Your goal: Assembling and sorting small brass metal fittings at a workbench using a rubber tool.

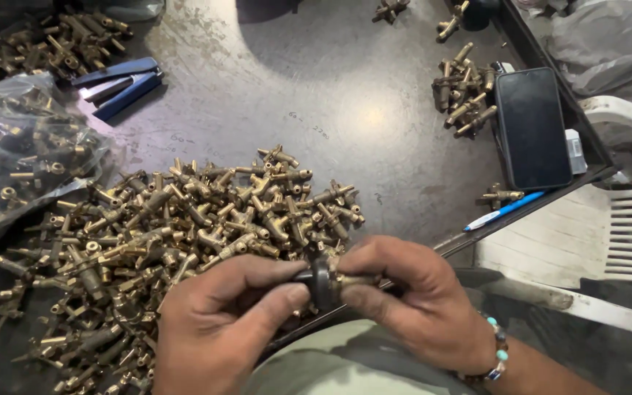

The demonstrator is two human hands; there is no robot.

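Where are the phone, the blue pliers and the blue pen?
phone [532, 126]: head view, middle of its dark screen.
blue pliers [120, 82]: head view, on the blue handles.
blue pen [505, 211]: head view, mid-barrel, at the table edge.

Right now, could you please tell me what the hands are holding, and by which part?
Both hands hold one small brass fitting with a dark round knob. The left hand pinches the knob; the right hand grips the brass stem.
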